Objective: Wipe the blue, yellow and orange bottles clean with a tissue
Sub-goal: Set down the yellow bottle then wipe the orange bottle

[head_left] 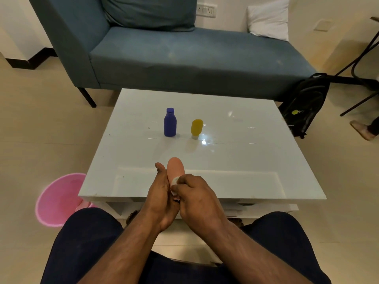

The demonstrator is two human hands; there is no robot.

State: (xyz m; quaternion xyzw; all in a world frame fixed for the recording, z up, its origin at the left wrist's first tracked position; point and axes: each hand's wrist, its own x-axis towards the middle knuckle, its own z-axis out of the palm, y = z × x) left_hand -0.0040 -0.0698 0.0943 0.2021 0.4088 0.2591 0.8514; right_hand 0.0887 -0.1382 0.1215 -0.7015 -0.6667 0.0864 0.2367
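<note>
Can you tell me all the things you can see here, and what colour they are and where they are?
blue bottle: 1, blue, upright on the table
yellow bottle: 1, yellow, standing on its cap, right of the blue one
orange bottle: 1, orange, held over the table's near edge
tissue: 1, white, pressed on the orange bottle
table: 1, white, middle
sofa: 1, blue, behind the table
pillow: 1, white, on the sofa
bin: 1, pink, floor left of table
backpack: 1, black, floor right
left hand: holds the orange bottle
right hand: pinches the tissue
</note>
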